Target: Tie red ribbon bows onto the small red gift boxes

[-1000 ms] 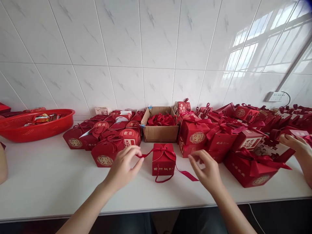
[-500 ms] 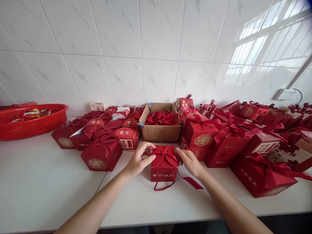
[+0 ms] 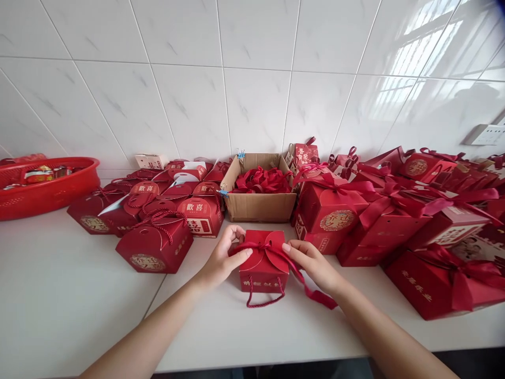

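Observation:
A small red gift box (image 3: 263, 266) with gold lettering and a cord handle stands on the white counter (image 3: 79, 295) in front of me. A red ribbon (image 3: 311, 287) crosses its top and trails off to the right. My left hand (image 3: 223, 259) pinches the ribbon at the box's top left corner, fingers curled. My right hand (image 3: 311, 262) rests at the box's right edge, its fingers closed on the ribbon where it leaves the lid.
An open cardboard box (image 3: 258, 202) full of red ribbons sits behind the gift box. Several red gift boxes (image 3: 158, 239) crowd the left, larger ribboned ones (image 3: 335, 210) the right. A red plastic basket (image 3: 43, 187) stands far left against the tiled wall.
Both hands moved in from the ribbon's spread ends to the box top and now hold the ribbon close against the lid. The view has shifted forward; another person's hand at right is gone from view.

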`<state>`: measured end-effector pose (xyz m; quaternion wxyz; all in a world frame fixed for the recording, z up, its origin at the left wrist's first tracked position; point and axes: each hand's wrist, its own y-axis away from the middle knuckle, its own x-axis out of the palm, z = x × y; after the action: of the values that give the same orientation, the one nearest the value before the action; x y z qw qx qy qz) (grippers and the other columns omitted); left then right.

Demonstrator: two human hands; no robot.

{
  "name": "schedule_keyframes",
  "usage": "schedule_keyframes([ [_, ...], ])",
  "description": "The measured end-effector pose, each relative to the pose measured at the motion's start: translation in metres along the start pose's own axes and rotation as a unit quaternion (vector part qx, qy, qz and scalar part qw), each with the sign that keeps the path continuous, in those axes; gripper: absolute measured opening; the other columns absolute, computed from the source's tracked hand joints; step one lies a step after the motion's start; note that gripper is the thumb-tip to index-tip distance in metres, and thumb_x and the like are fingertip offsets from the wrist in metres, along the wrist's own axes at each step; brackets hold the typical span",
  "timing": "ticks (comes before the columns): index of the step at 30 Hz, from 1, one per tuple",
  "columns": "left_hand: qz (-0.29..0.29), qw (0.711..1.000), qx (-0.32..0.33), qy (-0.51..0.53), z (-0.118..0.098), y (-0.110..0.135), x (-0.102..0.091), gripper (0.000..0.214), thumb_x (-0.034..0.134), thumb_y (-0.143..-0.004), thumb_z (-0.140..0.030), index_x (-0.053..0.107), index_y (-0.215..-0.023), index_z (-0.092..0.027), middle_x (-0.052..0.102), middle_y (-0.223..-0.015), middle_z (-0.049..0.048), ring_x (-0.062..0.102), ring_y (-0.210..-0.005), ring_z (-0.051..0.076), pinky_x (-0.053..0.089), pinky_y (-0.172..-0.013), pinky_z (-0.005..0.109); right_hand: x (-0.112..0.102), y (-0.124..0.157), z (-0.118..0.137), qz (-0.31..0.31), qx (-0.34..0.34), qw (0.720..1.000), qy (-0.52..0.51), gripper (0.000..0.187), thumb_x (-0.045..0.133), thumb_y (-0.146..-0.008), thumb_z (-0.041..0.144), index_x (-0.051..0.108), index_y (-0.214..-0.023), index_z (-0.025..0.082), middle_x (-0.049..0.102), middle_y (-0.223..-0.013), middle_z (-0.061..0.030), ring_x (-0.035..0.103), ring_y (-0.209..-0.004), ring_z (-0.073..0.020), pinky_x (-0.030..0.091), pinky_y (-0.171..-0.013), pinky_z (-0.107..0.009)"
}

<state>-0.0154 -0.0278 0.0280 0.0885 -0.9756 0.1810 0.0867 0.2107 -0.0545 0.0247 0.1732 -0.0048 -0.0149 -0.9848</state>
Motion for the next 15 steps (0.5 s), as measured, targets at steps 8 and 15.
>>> schedule_keyframes([
  [8,0.039,0.996,-0.067,0.041,-0.003,-0.001,-0.001,0.028,0.06,-0.079,-0.041,0.041,-0.078,-0.02,0.045,-0.072,-0.0051,0.042,-0.063,0.011,0.032,-0.058,0.023,-0.004,0.0,0.0,0.019,-0.011,0.999,0.023,0.048,0.061,-0.077,0.056,0.04,-0.058,0.018,0.032,-0.047,0.0089,0.023,-0.042,-0.004,0.015,-0.044,-0.023],
  [15,0.064,0.985,-0.127,0.095,-0.004,0.0,0.002,0.038,0.062,-0.077,-0.048,0.044,-0.066,-0.017,0.04,-0.059,-0.0054,0.032,-0.054,0.008,0.02,-0.051,0.023,-0.015,0.0,-0.005,0.032,-0.008,0.998,0.046,0.047,0.064,-0.078,0.052,0.046,-0.053,0.017,0.031,-0.044,0.0075,0.022,-0.043,-0.0047,0.012,-0.043,-0.025],
])
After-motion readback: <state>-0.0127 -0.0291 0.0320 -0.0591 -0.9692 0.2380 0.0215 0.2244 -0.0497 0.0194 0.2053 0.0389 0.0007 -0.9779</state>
